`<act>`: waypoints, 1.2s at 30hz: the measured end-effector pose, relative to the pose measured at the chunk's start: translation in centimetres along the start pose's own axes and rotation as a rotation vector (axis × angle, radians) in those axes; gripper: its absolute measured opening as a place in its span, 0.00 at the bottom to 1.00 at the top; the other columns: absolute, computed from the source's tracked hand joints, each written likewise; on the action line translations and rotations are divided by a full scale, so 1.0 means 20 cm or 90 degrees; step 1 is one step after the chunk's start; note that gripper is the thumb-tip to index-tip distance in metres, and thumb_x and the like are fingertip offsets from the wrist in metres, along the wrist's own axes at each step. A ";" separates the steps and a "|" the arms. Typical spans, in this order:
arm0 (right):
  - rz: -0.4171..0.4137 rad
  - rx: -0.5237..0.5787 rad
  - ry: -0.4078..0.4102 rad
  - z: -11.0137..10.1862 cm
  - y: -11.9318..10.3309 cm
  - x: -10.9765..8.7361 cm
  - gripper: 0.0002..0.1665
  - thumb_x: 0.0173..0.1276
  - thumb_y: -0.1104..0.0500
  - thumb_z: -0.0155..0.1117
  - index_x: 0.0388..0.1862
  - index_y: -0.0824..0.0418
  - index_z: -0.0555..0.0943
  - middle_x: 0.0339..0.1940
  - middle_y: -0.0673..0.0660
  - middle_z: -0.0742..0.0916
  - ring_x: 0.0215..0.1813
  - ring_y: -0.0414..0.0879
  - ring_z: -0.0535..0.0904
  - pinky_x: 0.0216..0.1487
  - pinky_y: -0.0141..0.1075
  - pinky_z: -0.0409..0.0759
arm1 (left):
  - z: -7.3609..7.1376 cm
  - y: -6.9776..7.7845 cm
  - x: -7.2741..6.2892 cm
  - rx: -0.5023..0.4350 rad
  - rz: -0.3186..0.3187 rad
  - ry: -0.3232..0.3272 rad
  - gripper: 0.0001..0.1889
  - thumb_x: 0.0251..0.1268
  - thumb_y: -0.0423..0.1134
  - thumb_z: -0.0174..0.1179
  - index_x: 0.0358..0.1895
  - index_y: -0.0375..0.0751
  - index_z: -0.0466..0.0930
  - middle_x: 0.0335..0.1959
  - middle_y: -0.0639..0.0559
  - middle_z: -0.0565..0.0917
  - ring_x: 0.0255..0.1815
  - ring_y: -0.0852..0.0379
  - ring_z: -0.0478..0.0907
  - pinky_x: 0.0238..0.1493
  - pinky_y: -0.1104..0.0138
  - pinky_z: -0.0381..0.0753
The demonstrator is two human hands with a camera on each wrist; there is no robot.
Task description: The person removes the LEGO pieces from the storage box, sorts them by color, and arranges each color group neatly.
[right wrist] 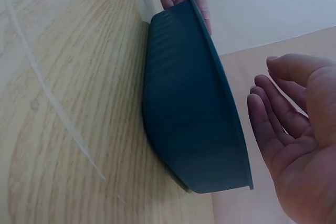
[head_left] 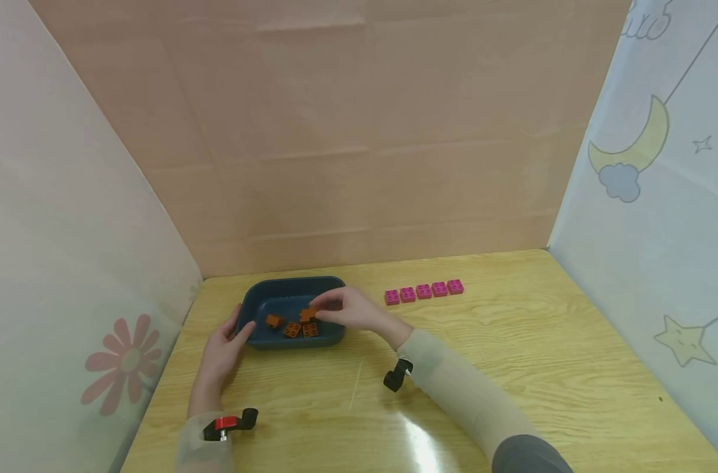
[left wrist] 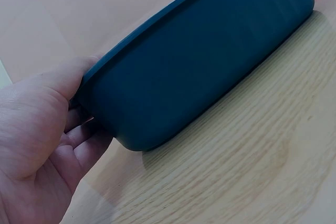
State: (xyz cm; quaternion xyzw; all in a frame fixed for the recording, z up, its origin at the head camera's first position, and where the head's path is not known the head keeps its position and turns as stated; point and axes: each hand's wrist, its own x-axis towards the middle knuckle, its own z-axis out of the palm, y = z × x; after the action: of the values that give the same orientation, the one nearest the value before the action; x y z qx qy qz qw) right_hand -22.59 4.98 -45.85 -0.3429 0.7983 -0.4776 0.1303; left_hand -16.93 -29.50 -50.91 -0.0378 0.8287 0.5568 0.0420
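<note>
A dark blue plastic tray (head_left: 293, 284) stands on the wooden table with several brown toy bricks (head_left: 292, 329) in it. My left hand (head_left: 221, 345) grips its left end, thumb over the rim and fingers against the outer wall, as the left wrist view also shows. Over the tray's right side reaches my right hand (head_left: 354, 310), its fingertips close by a brown brick (head_left: 307, 315). In the right wrist view those fingers (right wrist: 260, 114) are loosely bent above the rim, and no brick shows between them and the thumb. The tray's wall hides the bricks there.
Several pink toy bricks (head_left: 424, 291) lie in a row on the table (head_left: 512, 341), right of the tray. A tan backdrop (head_left: 359, 164) rises behind, with patterned walls at both sides. Each wrist carries a black camera mount (head_left: 398, 375).
</note>
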 end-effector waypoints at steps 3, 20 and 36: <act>0.006 -0.010 -0.004 0.02 0.02 0.01 0.19 0.81 0.55 0.68 0.66 0.59 0.87 0.61 0.56 0.90 0.60 0.41 0.85 0.59 0.37 0.84 | 0.00 0.01 -0.01 -0.006 0.009 0.002 0.41 0.84 0.50 0.59 0.88 0.45 0.48 0.88 0.48 0.51 0.87 0.47 0.51 0.69 0.81 0.62; 0.027 -0.150 -0.057 0.07 0.01 0.09 0.20 0.76 0.59 0.73 0.64 0.60 0.88 0.55 0.51 0.91 0.52 0.37 0.87 0.54 0.29 0.85 | 0.00 -0.01 -0.01 0.021 0.030 0.013 0.41 0.82 0.55 0.60 0.88 0.49 0.51 0.88 0.49 0.53 0.86 0.47 0.52 0.74 0.74 0.63; 0.047 -0.294 -0.072 0.10 0.01 0.12 0.20 0.72 0.53 0.78 0.61 0.54 0.90 0.54 0.47 0.92 0.50 0.36 0.87 0.54 0.31 0.85 | 0.00 -0.01 0.00 0.020 0.025 0.011 0.41 0.83 0.54 0.59 0.88 0.48 0.50 0.88 0.49 0.53 0.86 0.47 0.52 0.77 0.69 0.61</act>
State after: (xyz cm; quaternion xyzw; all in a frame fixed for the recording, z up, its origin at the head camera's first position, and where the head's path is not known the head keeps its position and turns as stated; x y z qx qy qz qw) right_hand -23.27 2.01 -46.71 -0.3605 0.8897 -0.2573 0.1103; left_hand -16.85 -29.50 -51.01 -0.0259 0.8381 0.5443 0.0244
